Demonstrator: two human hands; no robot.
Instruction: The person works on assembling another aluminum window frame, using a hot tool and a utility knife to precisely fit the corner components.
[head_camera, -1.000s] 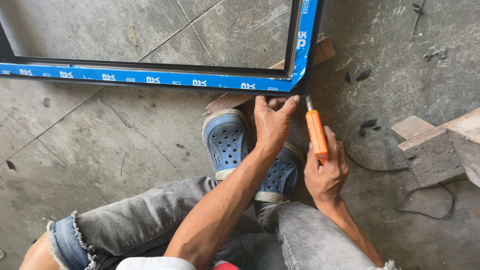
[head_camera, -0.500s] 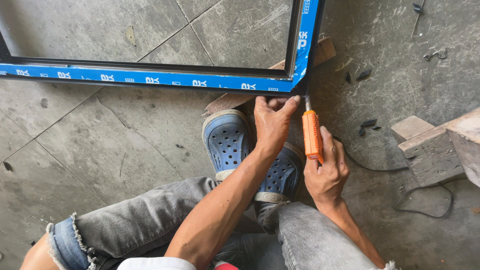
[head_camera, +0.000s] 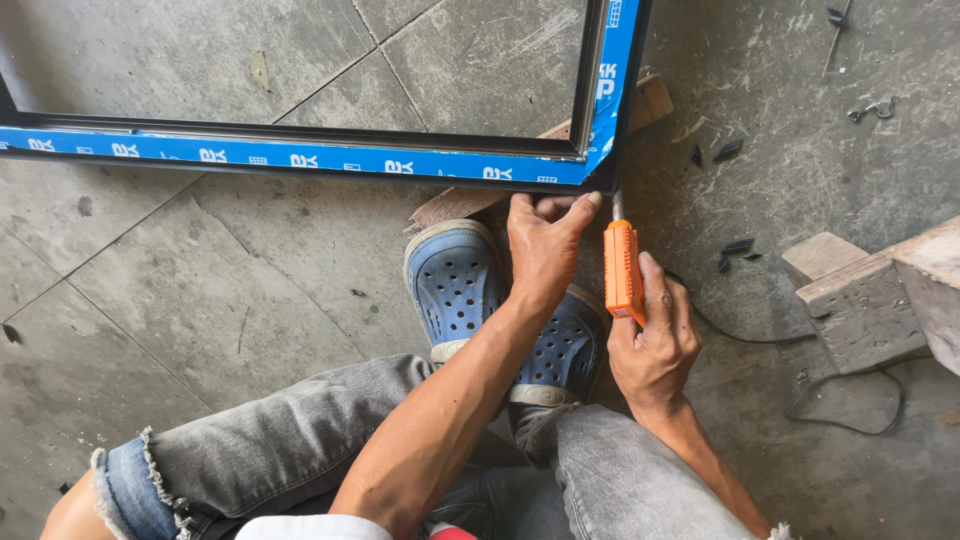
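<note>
Clenched in the right hand (head_camera: 655, 345), orange-handled screwdriver (head_camera: 623, 268) tip-first at the corner of the blue-taped frame (head_camera: 300, 158), braced by left hand (head_camera: 543, 238) fingertips; probably light, rigid, best gripped mid-handle

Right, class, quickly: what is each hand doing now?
Left hand: fingers curled against the frame corner, holding nothing.
Right hand: closed on the orange screwdriver.
</note>
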